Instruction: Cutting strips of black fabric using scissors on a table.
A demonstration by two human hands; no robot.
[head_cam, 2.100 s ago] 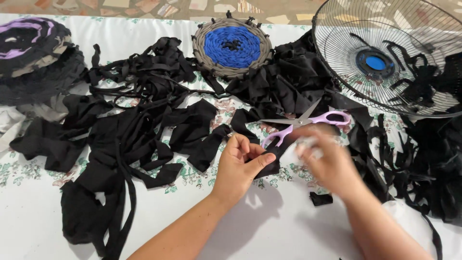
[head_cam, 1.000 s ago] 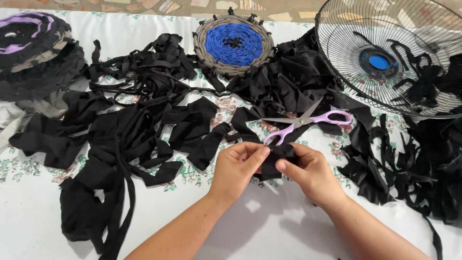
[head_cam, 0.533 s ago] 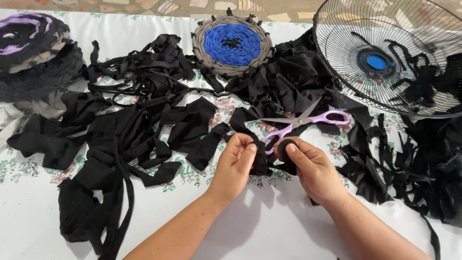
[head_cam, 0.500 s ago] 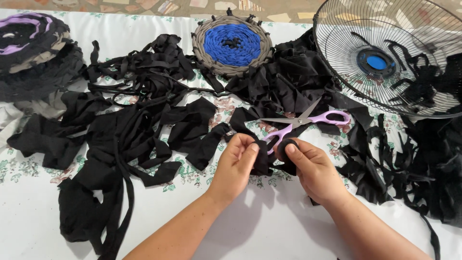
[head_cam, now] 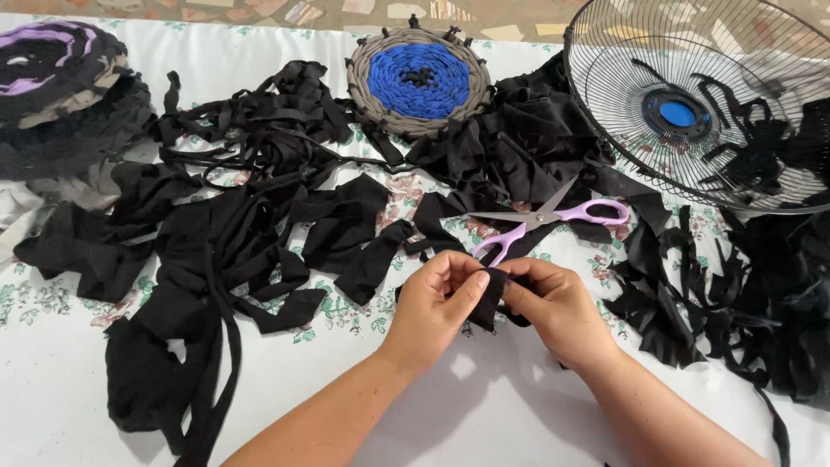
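Both arms reach in from the near side and meet in the middle of the desk. The left hand and the right hand are close together, fingers curled. Each hand pinches one small black cloth strip between thumb and fingers. The strip sits between the two hands, just above the white flowered cloth.

Just beyond the hands lie the purple scissors, open a little. Left of the hands is a big pile of black cloth strips. Far off sits a round blue and brown woven mat. On the far right lies a wire fan guard.

A moment ago the hands were a bit farther away, right by the scissors. Now they have come nearer. The scissors have not moved.
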